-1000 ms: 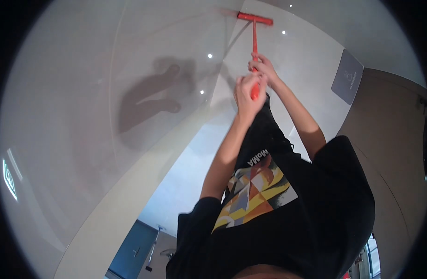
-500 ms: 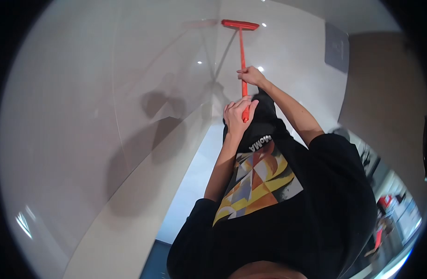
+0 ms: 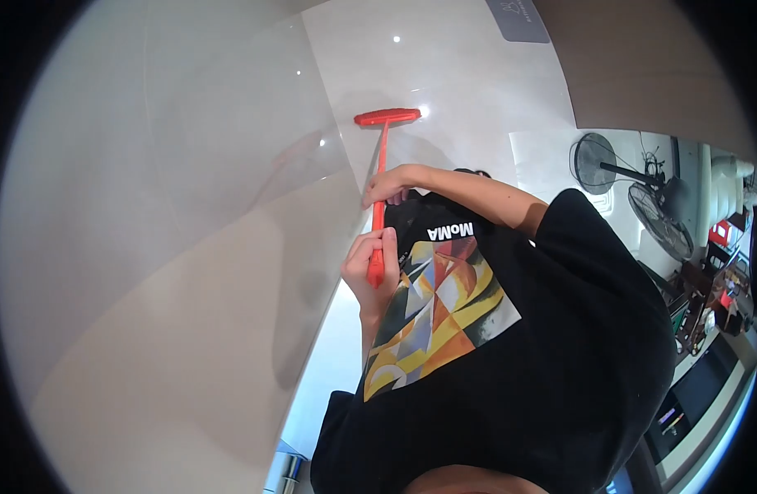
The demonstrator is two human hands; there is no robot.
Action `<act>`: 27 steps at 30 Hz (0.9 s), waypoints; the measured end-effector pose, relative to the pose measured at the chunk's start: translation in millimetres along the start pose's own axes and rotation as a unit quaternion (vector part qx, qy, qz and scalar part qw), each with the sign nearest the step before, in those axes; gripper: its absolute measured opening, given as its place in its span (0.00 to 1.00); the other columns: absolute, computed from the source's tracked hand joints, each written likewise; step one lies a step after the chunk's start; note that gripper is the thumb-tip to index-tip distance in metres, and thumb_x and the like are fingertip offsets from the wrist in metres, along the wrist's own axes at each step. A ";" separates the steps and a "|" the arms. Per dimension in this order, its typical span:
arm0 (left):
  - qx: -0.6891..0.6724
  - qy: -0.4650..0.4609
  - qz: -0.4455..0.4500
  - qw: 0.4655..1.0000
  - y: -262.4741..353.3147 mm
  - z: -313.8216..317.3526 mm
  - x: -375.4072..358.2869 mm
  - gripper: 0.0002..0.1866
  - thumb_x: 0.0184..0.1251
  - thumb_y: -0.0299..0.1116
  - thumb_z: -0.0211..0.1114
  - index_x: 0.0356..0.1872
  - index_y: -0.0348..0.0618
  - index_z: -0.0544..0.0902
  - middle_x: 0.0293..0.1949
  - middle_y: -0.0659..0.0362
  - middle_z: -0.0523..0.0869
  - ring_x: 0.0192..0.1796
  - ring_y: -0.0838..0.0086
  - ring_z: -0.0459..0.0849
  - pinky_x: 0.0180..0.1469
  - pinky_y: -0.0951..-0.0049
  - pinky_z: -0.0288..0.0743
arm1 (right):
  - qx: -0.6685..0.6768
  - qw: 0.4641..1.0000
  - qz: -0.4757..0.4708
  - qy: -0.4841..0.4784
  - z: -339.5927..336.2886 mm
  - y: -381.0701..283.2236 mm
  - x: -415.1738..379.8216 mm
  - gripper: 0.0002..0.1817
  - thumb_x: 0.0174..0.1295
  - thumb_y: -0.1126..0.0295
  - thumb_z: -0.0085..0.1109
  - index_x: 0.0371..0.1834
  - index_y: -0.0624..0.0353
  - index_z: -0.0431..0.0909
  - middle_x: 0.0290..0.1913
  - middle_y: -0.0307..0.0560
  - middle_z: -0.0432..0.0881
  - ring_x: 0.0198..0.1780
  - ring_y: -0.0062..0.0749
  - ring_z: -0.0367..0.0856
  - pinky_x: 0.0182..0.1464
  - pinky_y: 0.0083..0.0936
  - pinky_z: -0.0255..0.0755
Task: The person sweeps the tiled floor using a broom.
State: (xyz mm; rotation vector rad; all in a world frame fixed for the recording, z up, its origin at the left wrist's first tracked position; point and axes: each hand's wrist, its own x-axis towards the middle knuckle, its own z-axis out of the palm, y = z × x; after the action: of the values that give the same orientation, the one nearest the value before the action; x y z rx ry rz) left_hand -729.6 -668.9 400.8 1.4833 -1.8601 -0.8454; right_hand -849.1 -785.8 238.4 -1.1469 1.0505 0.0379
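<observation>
A red long-handled squeegee (image 3: pixel 387 118) has its wide head against a pale glossy surface, near a corner line. Whether its edge is rubber or bristle, I cannot make out. My left hand (image 3: pixel 369 262) is wrapped round the lower end of the handle, with the thumb along it. Higher up the handle, my right hand (image 3: pixel 388 186) is closed round it, its back toward me and some fingers hidden. Both hands are in front of my black T-shirt (image 3: pixel 560 346) with a colourful print.
To the left rises a shiny pale panel (image 3: pixel 189 165) with reflections. A grey sign (image 3: pixel 520 18) is at the top, beside a brown panel (image 3: pixel 650 66). On the right are a standing fan (image 3: pixel 660 218), cables and a cluttered shelf area (image 3: pixel 708 317).
My view has swung, so the sign has shifted up and left and the fan has come into sight. Squeegee and hands appear lower and farther left; my right hand is nearer my left.
</observation>
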 end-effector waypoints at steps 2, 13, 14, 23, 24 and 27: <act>-0.012 0.011 0.053 0.998 22.5 43.6 -40.3 0.10 0.60 0.24 0.69 0.22 0.34 0.79 0.26 0.51 0.84 0.25 0.68 0.81 0.31 0.73 0.72 | -0.012 0.999 0.000 0.030 17.2 45.6 -43.4 0.27 0.54 0.42 0.58 0.42 0.56 0.80 0.33 0.49 0.82 0.37 0.37 0.82 0.39 0.33 0.75; -0.017 -0.059 0.137 0.989 171.5 293.1 -200.0 0.09 0.64 0.30 0.66 0.27 0.36 0.78 0.37 0.54 0.83 0.33 0.65 0.82 0.36 0.72 0.74 | 0.050 0.943 -0.077 0.321 11.0 288.7 -284.4 0.17 0.52 0.52 0.56 0.32 0.52 0.85 0.31 0.50 0.84 0.39 0.47 0.82 0.44 0.38 0.74; -0.028 -0.039 0.133 0.990 176.1 313.5 -208.3 0.09 0.65 0.30 0.65 0.27 0.36 0.78 0.38 0.54 0.83 0.33 0.65 0.82 0.36 0.71 0.74 | 0.071 0.928 -0.078 0.356 9.3 307.3 -295.3 0.17 0.53 0.52 0.56 0.28 0.54 0.83 0.28 0.51 0.83 0.35 0.47 0.82 0.41 0.38 0.73; -0.057 -0.027 0.047 0.997 119.6 404.3 -270.5 0.09 0.66 0.32 0.65 0.30 0.37 0.81 0.39 0.54 0.87 0.37 0.66 0.83 0.41 0.74 0.74 | 0.084 0.911 -0.072 0.397 26.8 439.9 -257.3 0.18 0.46 0.53 0.61 0.32 0.56 0.85 0.30 0.50 0.86 0.35 0.43 0.85 0.40 0.36 0.78; -0.058 -0.027 0.045 0.997 118.4 399.4 -278.3 0.09 0.66 0.32 0.65 0.30 0.37 0.81 0.39 0.54 0.87 0.37 0.66 0.83 0.41 0.74 0.74 | 0.083 0.912 -0.071 0.395 39.1 444.6 -258.1 0.18 0.46 0.53 0.61 0.32 0.56 0.85 0.30 0.50 0.86 0.35 0.43 0.85 0.40 0.36 0.78; -0.011 -0.076 0.053 0.996 102.1 367.7 -306.1 0.08 0.64 0.31 0.66 0.29 0.38 0.82 0.36 0.57 0.87 0.35 0.65 0.84 0.40 0.75 0.74 | 0.181 0.926 -0.052 0.328 84.4 440.5 -246.3 0.16 0.49 0.55 0.66 0.24 0.58 0.80 0.20 0.41 0.78 0.24 0.28 0.77 0.27 0.27 0.71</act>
State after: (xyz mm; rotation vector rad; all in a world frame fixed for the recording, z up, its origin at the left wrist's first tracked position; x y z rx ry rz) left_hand -1020.2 -312.0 235.0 1.3267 -2.0135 -0.9463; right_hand -1155.8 -403.0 92.7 -0.8833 1.5043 -0.6424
